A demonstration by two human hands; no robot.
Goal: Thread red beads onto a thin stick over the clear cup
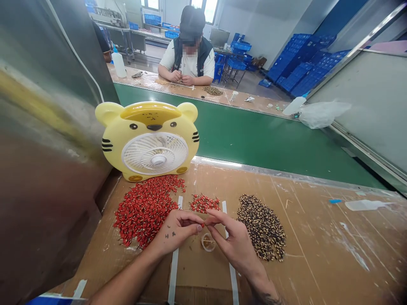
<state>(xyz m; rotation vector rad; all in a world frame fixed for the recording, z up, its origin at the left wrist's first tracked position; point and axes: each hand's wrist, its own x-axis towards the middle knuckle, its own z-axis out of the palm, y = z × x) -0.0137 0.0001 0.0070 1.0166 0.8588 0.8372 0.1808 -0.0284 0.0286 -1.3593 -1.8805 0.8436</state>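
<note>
Thumb and fingers of my left hand (174,232) pinch a small red piece (202,225). My right hand (234,238) meets it fingertip to fingertip, its thumb and forefinger closed at the piece's right end; what they grip is too small to make out. Just below the fingertips stands a small round clear cup (208,242) on a brown board (200,271) between two white tape strips. A heap of red pieces with pale and dark tips (143,207) lies to the left. Behind my fingers is a smaller red cluster (204,203). Right of my right hand lies a heap of black-and-cream pieces (262,226).
A yellow animal-faced fan (155,160) stands behind the red heap. Beyond the table runs a green belt (254,142), with a co-worker (190,55) seated across it. A white bottle (365,205) lies at right. A metal cabinet wall (47,148) borders the left.
</note>
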